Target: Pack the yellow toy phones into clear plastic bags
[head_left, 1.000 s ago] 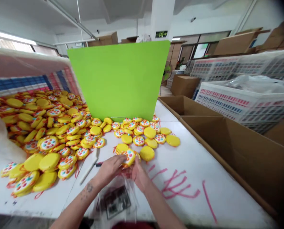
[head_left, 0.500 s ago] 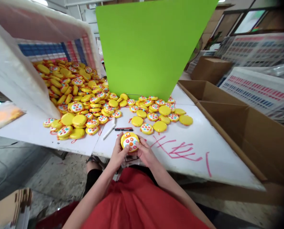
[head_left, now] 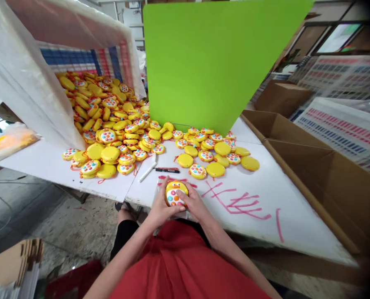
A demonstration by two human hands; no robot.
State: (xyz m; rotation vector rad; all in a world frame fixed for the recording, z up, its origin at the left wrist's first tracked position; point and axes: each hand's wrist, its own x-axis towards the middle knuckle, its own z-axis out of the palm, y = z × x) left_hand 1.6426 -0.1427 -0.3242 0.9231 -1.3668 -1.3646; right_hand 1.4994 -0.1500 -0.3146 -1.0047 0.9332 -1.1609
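Between my hands, above the table's front edge, is a yellow duck-faced toy (head_left: 176,195) with coloured buttons on a white belly, its face toward me. My left hand (head_left: 160,203) wraps round its left side and lower edge. My right hand (head_left: 193,202) grips the right side, with the thumb over the buttons. Beyond them, a white marker pen (head_left: 147,172) and a black marker pen (head_left: 167,170) lie on the white table (head_left: 185,174). Several like toys (head_left: 216,155) spread behind the pens, some button side up, others showing plain yellow backs.
A large heap of these toys (head_left: 107,120) spills from a plastic-lined bag (head_left: 48,83) on the left. An upright green board (head_left: 216,62) stands at the back. Open cardboard boxes (head_left: 312,178) line the right side. Pink strokes (head_left: 241,203) mark the tabletop.
My right thumb has shifted across the buttons, and my left thumb has moved to the toy's lower edge. The toy stays in both hands, now lower in view; the whole view has shifted slightly.
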